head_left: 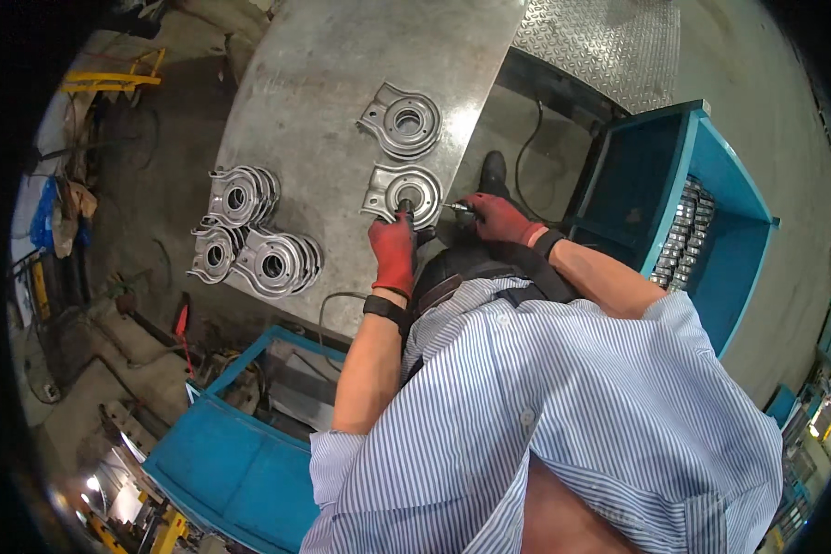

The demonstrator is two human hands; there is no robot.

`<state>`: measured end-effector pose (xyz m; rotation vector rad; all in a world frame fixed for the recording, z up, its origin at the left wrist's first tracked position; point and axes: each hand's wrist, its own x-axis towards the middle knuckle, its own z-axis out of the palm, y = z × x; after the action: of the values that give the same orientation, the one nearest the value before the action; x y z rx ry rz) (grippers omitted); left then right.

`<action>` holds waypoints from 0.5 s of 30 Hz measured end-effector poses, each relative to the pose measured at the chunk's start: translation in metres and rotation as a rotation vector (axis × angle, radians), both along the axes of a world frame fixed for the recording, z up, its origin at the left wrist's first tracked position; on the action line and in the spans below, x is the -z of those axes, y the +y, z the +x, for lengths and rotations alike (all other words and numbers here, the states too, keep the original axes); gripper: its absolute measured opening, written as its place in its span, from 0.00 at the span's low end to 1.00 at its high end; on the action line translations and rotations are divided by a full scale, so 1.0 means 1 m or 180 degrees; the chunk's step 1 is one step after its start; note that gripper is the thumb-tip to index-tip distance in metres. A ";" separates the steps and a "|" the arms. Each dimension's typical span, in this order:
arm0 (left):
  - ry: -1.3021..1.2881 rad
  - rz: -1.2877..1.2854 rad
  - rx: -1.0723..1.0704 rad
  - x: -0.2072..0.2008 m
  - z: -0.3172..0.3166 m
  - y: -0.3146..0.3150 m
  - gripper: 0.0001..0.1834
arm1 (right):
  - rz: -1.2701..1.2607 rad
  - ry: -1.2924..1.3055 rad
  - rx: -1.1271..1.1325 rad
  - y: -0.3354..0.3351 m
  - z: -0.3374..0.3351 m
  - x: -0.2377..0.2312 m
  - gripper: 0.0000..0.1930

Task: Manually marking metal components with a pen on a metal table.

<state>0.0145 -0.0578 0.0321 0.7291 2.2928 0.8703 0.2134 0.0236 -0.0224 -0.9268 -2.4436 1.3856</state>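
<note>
A stamped metal bracket with a round ringed opening lies near the right edge of the metal table. At its near side is my left hand, in a red glove with dark fingertips. Its fingers grip the rim, one reaching over the round opening. My right hand, gloved the same way, is closed around a slim, metallic, pen-like tool. The tool's thin tip points left, close to the bracket's right edge; whether they touch is unclear. Just beyond lies a second bracket of the same shape.
Several similar brackets stand in stacks at the table's left. To my right, a blue metal bin holds rows of small metal parts. A blue frame stands at lower left, and a tread plate lies beyond the table.
</note>
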 end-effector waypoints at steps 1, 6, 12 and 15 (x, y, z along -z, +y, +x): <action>-0.0290 0.0046 -0.0103 -0.013 0.003 0.004 0.25 | 0.0030 0.0015 -0.0001 0.000 0.000 0.001 0.24; -0.0722 0.0141 -0.0219 -0.030 0.008 0.005 0.15 | 0.0023 -0.0178 -0.0021 -0.002 -0.002 -0.004 0.25; -0.0109 0.0237 0.0068 -0.015 0.005 0.002 0.18 | 0.0084 -0.0078 -0.0049 -0.002 0.001 -0.002 0.25; 0.0519 -0.0175 0.0279 0.011 -0.004 -0.004 0.22 | 0.0152 -0.0211 -0.0011 -0.002 0.000 -0.007 0.25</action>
<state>0.0100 -0.0614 0.0207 0.8984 2.3965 0.7284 0.2137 0.0218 -0.0150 -0.9729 -2.5157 1.3120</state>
